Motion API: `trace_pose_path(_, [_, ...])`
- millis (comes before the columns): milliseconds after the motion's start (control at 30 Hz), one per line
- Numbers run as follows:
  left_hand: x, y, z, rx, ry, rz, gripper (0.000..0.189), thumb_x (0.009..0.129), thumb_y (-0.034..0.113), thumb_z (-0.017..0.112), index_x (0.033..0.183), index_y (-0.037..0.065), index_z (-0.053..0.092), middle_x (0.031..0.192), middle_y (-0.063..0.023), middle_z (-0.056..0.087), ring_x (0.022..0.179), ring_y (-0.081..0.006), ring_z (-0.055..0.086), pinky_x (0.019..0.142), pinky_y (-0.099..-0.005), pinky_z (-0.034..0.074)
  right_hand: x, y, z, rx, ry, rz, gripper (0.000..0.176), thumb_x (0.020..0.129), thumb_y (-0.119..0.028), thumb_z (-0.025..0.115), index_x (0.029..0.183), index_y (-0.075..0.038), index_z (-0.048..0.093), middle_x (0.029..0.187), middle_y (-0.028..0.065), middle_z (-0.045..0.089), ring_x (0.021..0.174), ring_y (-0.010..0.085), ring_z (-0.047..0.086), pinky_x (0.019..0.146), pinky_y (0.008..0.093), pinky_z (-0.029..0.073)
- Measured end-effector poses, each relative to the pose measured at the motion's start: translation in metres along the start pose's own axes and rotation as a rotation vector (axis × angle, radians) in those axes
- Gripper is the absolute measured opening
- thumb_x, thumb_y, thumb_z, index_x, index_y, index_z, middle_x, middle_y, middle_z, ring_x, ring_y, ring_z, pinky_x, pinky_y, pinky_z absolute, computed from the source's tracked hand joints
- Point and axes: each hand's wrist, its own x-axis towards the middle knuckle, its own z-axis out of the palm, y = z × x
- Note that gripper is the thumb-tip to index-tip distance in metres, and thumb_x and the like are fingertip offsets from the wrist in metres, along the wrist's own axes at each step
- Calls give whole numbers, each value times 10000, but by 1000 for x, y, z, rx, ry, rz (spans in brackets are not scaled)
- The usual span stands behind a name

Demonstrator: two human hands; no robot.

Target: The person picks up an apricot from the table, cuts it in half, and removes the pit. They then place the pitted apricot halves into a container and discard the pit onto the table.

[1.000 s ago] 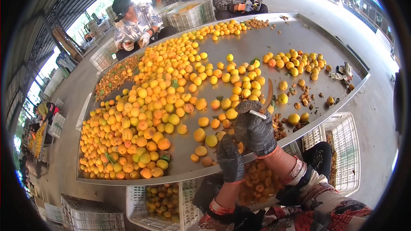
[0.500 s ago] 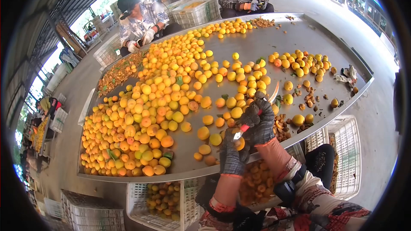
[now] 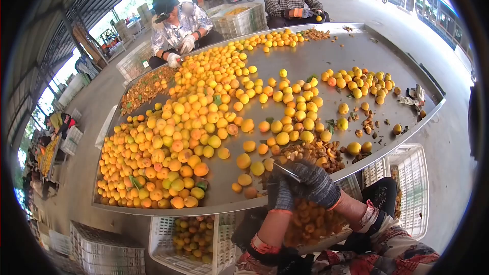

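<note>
My two gloved hands meet at the near edge of the metal table (image 3: 336, 51), above a crate of opened fruit halves (image 3: 310, 219). My right hand (image 3: 318, 186) is closed around a knife (image 3: 287, 171); its metal blade points up and left across my left hand, and the handle is hidden. My left hand (image 3: 279, 192) is closed right beside it, and whatever it grips is hidden by the fingers. Just beyond my hands lie a heap of pits (image 3: 313, 153) and several loose apricots (image 3: 244, 161). A large pile of apricots (image 3: 163, 147) covers the left side.
A white crate of fruit (image 3: 219, 244) stands below the table's front, another crate (image 3: 415, 183) at right. Two co-workers (image 3: 183, 25) (image 3: 290, 0) sit across the table. A smaller apricot group (image 3: 359, 81) and a crumpled cloth (image 3: 415, 95) lie at right.
My right hand has come down and toward me, against my left, and the knife has turned. The apricot seen in my left hand is now out of sight. The pit heap is more exposed.
</note>
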Motion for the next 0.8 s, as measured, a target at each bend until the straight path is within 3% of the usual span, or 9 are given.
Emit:
trace_pose_path(67, [-6, 6, 5, -1148, 130, -403, 343, 918, 239, 412, 1136, -12, 496, 989, -117, 591, 883, -192, 550, 749, -296, 458, -9, 0, 2, 51, 30, 5, 339, 771, -63, 605, 1102, -50, 535, 1024, 112, 565, 955, 267, 547, 823, 354, 446])
trace_pose_path(100, [-9, 6, 2, -1151, 131, -401, 343, 918, 239, 412, 1136, -12, 496, 989, -117, 591, 883, -192, 550, 749, -296, 458, -17, 0, 4, 324, 108, 156, 298, 787, -63, 593, 1079, -48, 540, 1010, 90, 571, 938, 214, 551, 803, 325, 452])
trace_pose_path(167, [-18, 7, -11, -112, 135, 2, 330, 894, 250, 475, 1110, 8, 532, 969, -103, 597, 889, -160, 543, 736, -298, 459, -24, 3, -1, 597, 184, 312, 256, 802, -62, 581, 1056, -47, 546, 996, 68, 578, 921, 162, 554, 783, 297, 458])
trace_pose_path(300, [-28, 11, -20, -624, -129, 98, 294, 860, 241, 533, 1064, 34, 578, 948, -127, 616, 867, -205, 579, 724, -322, 464, -22, 42, -21, 626, 222, 483, 232, 815, -30, 562, 1046, -23, 544, 919, 34, 598, 847, 97, 559, 729, 232, 472])
trace_pose_path(367, [-40, 5, -10, -382, -211, 519, 257, 845, 241, 551, 1015, 55, 605, 900, -159, 625, 830, -271, 603, 711, -348, 462, -17, 75, -21, 232, -23, 267, 259, 817, 4, 547, 1075, -16, 547, 934, 43, 600, 860, 103, 558, 740, 232, 475])
trace_pose_path(400, [-45, -3, 3, -636, -321, 345, 235, 840, 216, 558, 1012, 63, 604, 861, -173, 620, 803, -312, 603, 697, -357, 459, -9, 80, -20, 648, 71, 730, 273, 816, 18, 547, 1087, -13, 553, 940, 61, 605, 848, 110, 568, 740, 229, 480])
trace_pose_path(533, [-45, 17, -30, -671, -318, 307, 236, 837, 203, 562, 1010, 46, 601, 881, -169, 623, 824, -305, 599, 704, -354, 459, 29, 97, -3, 413, 6, 595, 310, 778, -249, 567, 1016, -51, 587, 811, 118, 611, 762, 218, 590, 701, 322, 461])
trace_pose_path(733, [-37, 12, -56, -431, 32, 327, 247, 860, 146, 518, 1038, -14, 576, 896, -106, 633, 834, -186, 597, 741, -306, 461, 109, 96, 21, -178, -176, 395, 373, 764, -282, 570, 1071, -70, 563, 991, 173, 588, 920, 327, 565, 790, 394, 447])
trace_pose_path(800, [-37, 13, -61, -848, -64, -165, 229, 870, 152, 503, 1013, -6, 586, 844, -103, 624, 753, -148, 570, 678, -291, 449, 133, 112, 34, -251, -211, 349, 379, 766, -274, 565, 1086, -71, 552, 1021, 176, 578, 948, 324, 557, 809, 392, 443])
